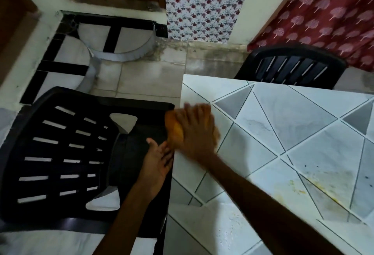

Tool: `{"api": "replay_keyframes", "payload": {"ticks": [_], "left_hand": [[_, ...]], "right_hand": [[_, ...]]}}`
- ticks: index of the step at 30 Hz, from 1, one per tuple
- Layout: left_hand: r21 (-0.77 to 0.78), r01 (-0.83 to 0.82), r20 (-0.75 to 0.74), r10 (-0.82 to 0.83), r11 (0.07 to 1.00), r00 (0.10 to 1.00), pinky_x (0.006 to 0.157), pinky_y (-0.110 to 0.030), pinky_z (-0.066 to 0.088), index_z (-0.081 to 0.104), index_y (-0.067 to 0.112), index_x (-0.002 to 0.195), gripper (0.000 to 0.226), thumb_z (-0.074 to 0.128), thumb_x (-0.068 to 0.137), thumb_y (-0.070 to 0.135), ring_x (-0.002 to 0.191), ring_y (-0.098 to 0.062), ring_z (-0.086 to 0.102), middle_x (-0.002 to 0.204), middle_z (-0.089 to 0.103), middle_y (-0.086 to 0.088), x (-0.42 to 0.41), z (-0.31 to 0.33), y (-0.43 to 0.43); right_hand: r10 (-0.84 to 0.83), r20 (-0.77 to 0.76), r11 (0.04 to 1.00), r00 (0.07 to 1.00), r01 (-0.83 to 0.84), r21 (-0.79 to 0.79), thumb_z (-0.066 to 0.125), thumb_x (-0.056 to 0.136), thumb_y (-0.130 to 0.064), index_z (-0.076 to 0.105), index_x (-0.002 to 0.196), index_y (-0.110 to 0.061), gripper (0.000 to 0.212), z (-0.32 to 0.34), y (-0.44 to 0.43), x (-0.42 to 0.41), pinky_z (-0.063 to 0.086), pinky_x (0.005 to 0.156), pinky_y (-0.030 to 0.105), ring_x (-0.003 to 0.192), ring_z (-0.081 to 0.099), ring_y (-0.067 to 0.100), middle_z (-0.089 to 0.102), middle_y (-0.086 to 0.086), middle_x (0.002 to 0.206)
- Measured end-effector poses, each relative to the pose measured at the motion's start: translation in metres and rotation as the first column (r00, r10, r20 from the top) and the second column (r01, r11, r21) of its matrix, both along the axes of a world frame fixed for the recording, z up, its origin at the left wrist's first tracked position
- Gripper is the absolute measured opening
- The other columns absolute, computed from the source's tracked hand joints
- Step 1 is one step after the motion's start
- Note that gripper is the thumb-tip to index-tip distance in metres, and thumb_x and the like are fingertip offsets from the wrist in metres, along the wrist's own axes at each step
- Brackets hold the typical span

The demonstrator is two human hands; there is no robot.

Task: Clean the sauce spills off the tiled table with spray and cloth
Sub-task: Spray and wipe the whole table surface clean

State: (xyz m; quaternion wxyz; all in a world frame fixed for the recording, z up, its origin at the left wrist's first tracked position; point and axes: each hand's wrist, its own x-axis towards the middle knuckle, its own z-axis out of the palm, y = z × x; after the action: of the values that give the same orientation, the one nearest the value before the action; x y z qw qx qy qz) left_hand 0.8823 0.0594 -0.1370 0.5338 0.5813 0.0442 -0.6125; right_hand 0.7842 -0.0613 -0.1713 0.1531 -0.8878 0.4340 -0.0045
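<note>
My right hand [197, 128] presses an orange cloth [175, 128] flat at the left edge of the tiled table [283, 117]; the hand is blurred by motion. Part of the cloth hangs over the table's edge. Just below that edge, beside the table, my left hand [158, 161] is held open and palm up, holding nothing. Yellow sauce smears [315, 189] and dark specks lie on the tiles at the right of the table. No spray bottle is in view.
A black plastic chair [66, 159] stands right against the table's left side, under my left hand. A second black chair [291, 66] sits at the table's far side. Beyond are a tiled floor, a floral wall panel and a red curtain [323, 11].
</note>
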Motion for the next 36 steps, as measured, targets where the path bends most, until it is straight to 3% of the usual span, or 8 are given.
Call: {"api": "replay_keyframes", "payload": {"ticks": [6, 14, 16, 20, 23, 26, 33, 36], "left_hand": [[0.028, 0.042, 0.041, -0.044, 0.999, 0.998, 0.110, -0.035, 0.038, 0.041, 0.012, 0.147, 0.083, 0.015, 0.094, 0.070, 0.131, -0.021, 0.051, 0.145, 0.053, -0.006, 0.001, 0.001, 0.000], [0.021, 0.167, 0.234, -0.167, 0.986, 0.958, 0.099, -0.024, 0.042, 0.042, 0.018, 0.148, 0.074, 0.021, 0.093, 0.064, 0.122, -0.008, 0.055, 0.146, 0.051, 0.003, -0.014, 0.003, 0.004], [0.003, 0.186, 0.265, -0.180, 0.983, 0.947, 0.090, -0.018, 0.045, 0.045, 0.020, 0.145, 0.064, 0.019, 0.099, 0.056, 0.121, -0.010, 0.055, 0.139, 0.055, 0.006, -0.020, 0.008, 0.001], [0.005, 0.189, 0.326, -0.181, 0.982, 0.928, 0.065, -0.008, 0.050, 0.056, 0.030, 0.119, 0.042, 0.019, 0.106, 0.043, 0.084, 0.008, 0.066, 0.103, 0.066, 0.018, -0.029, 0.016, -0.008], [0.056, 0.193, 0.405, -0.199, 0.980, 0.892, 0.089, -0.026, 0.055, 0.064, 0.032, 0.121, 0.043, 0.040, 0.098, 0.059, 0.102, -0.004, 0.068, 0.116, 0.071, 0.007, -0.029, 0.009, -0.009], [0.168, 0.209, 0.555, -0.268, 0.963, 0.788, 0.102, -0.037, 0.048, 0.055, 0.026, 0.138, 0.042, 0.057, 0.098, 0.038, 0.119, -0.016, 0.058, 0.135, 0.058, -0.001, -0.029, -0.004, -0.009], [0.188, 0.175, 0.638, -0.256, 0.966, 0.726, 0.101, -0.028, 0.043, 0.054, 0.019, 0.140, 0.041, 0.058, 0.099, 0.020, 0.118, -0.012, 0.053, 0.135, 0.056, -0.001, -0.029, -0.009, -0.010], [0.174, 0.149, 0.655, -0.227, 0.973, 0.721, 0.100, -0.027, 0.042, 0.056, 0.019, 0.138, 0.039, 0.058, 0.099, 0.017, 0.119, -0.013, 0.053, 0.136, 0.057, -0.001, -0.028, -0.012, -0.012]], "right_hand": [[0.016, 0.010, 0.999, 1.000, -0.015, -0.039, 0.037, 0.090, -0.074, 0.033, 0.154, -0.040, 0.072, 0.000, 0.096, -0.095, 0.022, 0.115, 0.063, 0.152, 0.020, 0.033, 0.024, -0.001, 0.166], [-0.243, -0.067, 0.970, 0.968, 0.243, -0.008, 0.030, 0.086, -0.078, 0.021, 0.157, -0.039, 0.081, 0.006, -0.127, 0.019, 0.008, 0.116, 0.070, 0.152, 0.013, 0.039, 0.017, 0.005, 0.168], [-0.288, -0.098, 0.956, 0.953, 0.292, 0.035, 0.027, 0.087, -0.077, 0.018, 0.158, -0.039, 0.081, 0.009, -0.147, 0.037, 0.003, 0.117, 0.070, 0.153, 0.007, 0.038, 0.012, 0.004, 0.169], [-0.163, -0.001, 0.985, 0.987, 0.162, -0.055, 0.027, 0.088, -0.072, 0.026, 0.157, -0.035, 0.078, 0.002, -0.082, -0.003, 0.010, 0.117, 0.067, 0.152, 0.014, 0.039, 0.019, 0.005, 0.167], [-0.064, 0.018, 0.995, 0.998, 0.065, -0.080, 0.035, 0.093, -0.068, 0.032, 0.156, -0.034, 0.071, -0.002, 0.011, -0.077, 0.015, 0.118, 0.062, 0.151, 0.019, 0.039, 0.021, 0.004, 0.167], [-0.038, -0.052, 0.994, 0.998, 0.033, -0.100, 0.041, 0.092, -0.069, 0.030, 0.156, -0.036, 0.073, 0.001, 0.055, -0.150, 0.015, 0.119, 0.060, 0.152, 0.018, 0.035, 0.017, -0.001, 0.168], [-0.562, -0.089, 0.825, 0.822, 0.565, 0.021, 0.023, 0.089, -0.075, 0.006, 0.159, -0.040, 0.080, 0.002, -0.129, -0.143, 0.002, 0.116, 0.071, 0.154, -0.003, 0.037, 0.000, 0.001, 0.170], [-0.509, -0.114, 0.858, 0.853, 0.513, 0.016, 0.026, 0.091, -0.075, 0.007, 0.160, -0.033, 0.083, 0.005, -0.150, -0.057, -0.004, 0.116, 0.071, 0.153, -0.004, 0.041, -0.001, 0.006, 0.169]]}}
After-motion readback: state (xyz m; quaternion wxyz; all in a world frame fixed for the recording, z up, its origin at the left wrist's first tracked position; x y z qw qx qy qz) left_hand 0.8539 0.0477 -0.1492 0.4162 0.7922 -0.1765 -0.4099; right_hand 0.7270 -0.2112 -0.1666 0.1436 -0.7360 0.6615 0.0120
